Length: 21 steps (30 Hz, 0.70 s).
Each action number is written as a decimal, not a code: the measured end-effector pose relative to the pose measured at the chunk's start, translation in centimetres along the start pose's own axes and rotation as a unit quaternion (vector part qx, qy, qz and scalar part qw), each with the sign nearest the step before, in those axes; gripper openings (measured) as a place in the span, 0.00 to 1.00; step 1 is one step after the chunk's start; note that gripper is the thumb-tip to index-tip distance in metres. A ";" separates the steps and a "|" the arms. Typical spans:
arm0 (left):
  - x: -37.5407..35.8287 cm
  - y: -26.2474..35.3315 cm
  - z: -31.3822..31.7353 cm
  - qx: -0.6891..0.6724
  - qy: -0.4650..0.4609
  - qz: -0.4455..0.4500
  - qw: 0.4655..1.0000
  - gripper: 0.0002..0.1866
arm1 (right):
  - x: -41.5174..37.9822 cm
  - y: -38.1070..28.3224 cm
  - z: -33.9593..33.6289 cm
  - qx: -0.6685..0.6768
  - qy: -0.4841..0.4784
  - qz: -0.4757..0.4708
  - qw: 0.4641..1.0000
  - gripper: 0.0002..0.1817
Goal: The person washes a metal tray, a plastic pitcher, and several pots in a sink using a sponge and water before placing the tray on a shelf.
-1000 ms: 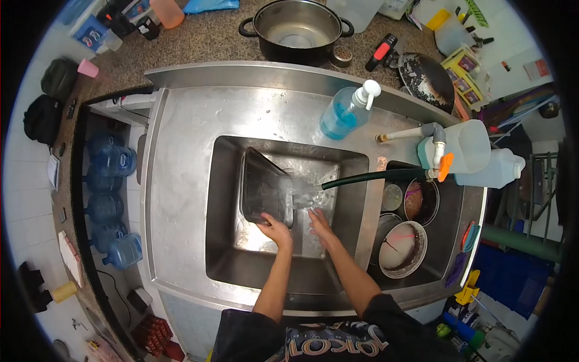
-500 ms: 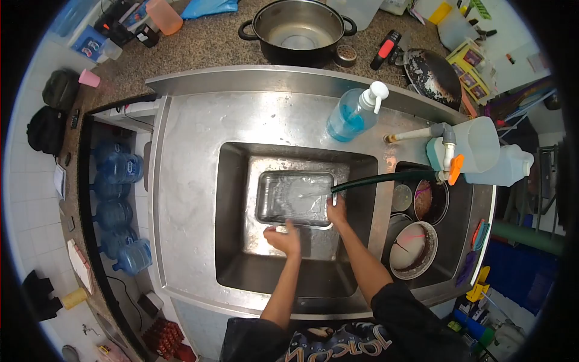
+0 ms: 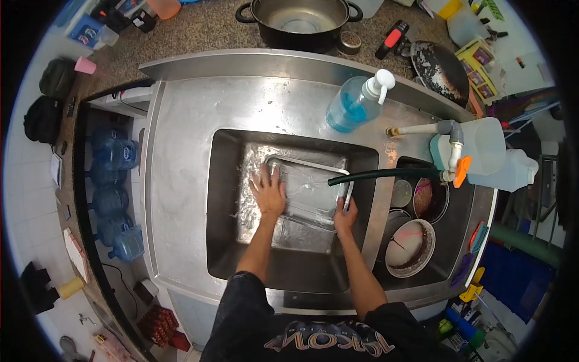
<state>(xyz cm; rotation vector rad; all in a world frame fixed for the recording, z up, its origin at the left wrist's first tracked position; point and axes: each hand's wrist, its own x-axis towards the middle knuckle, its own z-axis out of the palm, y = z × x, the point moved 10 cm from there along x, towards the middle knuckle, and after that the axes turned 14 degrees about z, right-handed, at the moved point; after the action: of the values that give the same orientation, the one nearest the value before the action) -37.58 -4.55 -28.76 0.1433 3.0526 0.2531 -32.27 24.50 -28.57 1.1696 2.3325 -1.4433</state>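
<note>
A rectangular metal tray (image 3: 310, 192) lies tilted in the steel sink (image 3: 265, 256), with water running onto it from a dark green hose (image 3: 386, 174). My right hand (image 3: 345, 218) grips the tray's right edge, thumb on the rim. Spread fingers show on my left hand (image 3: 269, 194), which lies against the tray's left side and holds nothing. Splashing water covers the sink floor left of the tray.
Behind the sink stands a pump bottle of blue liquid (image 3: 356, 104). The pipe has an orange valve (image 3: 462, 171). Round pots, one with a whitish bowl (image 3: 410, 247), fill the right basin. A large black pot (image 3: 301, 24) sits on the counter.
The tray has turned and its right side has shifted right with my right hand. My left hand has moved up from below the tray to its left side, fingers now spread. The view has shifted slightly.
</note>
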 end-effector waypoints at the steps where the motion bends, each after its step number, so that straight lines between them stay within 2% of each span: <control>1: -0.3 -2.2 -1.4 -0.062 0.075 -0.039 0.994 0.34 | 0.6 -0.1 0.4 0.002 0.000 0.005 1.000 0.23; 2: -0.9 -4.4 -2.5 -0.124 0.148 -0.077 0.978 0.34 | 1.2 -0.2 1.3 0.019 -0.031 0.009 0.999 0.22; 4: -2.0 -8.9 -0.7 -0.355 0.116 -0.228 0.899 0.31 | 2.2 0.1 2.5 0.039 -0.058 0.022 0.997 0.21; 5: -2.0 -11.6 3.1 -0.343 0.106 -0.170 0.918 0.24 | 3.1 -0.4 3.6 0.025 -0.077 0.000 0.997 0.20; 6: -2.1 -11.1 1.2 -0.339 0.103 -0.167 0.920 0.24 | 3.9 -0.3 4.8 0.012 -0.097 -0.021 0.995 0.19; 8: -2.5 -9.5 -4.1 -0.390 0.178 -0.146 0.892 0.18 | 5.7 0.5 7.0 -0.024 -0.083 -0.028 0.996 0.20; 10: -3.2 -7.9 -7.1 -0.343 0.176 -0.143 0.911 0.14 | 7.1 0.1 7.1 -0.063 0.037 -0.066 0.995 0.24; 11: -4.0 -7.3 -8.7 -0.340 0.210 -0.160 0.903 0.14 | 8.3 0.2 9.4 -0.117 -0.076 -0.038 0.989 0.27; 12: -4.8 -6.9 -9.6 -0.336 0.244 -0.178 0.892 0.14 | 7.8 -1.2 9.2 -0.116 -0.075 -0.038 0.990 0.27; 13: -5.5 -6.6 -10.6 -0.322 0.294 -0.173 0.883 0.13 | 6.9 -2.5 9.7 -0.051 -0.124 -0.027 0.991 0.28; 14: -5.9 -6.1 -11.1 -0.322 0.295 -0.172 0.883 0.13 | 6.2 -3.6 10.3 0.015 -0.172 -0.017 0.985 0.30; 15: -6.4 -5.9 -11.8 -0.327 0.306 -0.188 0.874 0.13 | 6.6 -2.7 11.6 -0.018 -0.224 0.017 0.974 0.31; 18: -7.7 -5.7 -13.1 -0.321 0.318 -0.207 0.868 0.12 | 6.5 -1.3 13.1 0.049 -0.259 0.040 0.964 0.31; 19: -8.3 -6.4 -12.1 -0.311 0.294 -0.221 0.876 0.11 | 6.3 -1.0 13.5 0.051 -0.261 0.040 0.963 0.31; 21: -8.7 -7.1 -10.8 -0.300 0.272 -0.232 0.884 0.10 | 6.6 0.1 13.8 -0.009 -0.243 0.043 0.969 0.32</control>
<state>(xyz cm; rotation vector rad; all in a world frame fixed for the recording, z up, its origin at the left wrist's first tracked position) -30.45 -14.10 -18.73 -0.8102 3.1796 1.3620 -40.20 16.81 -39.10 0.7848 1.9311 -1.4719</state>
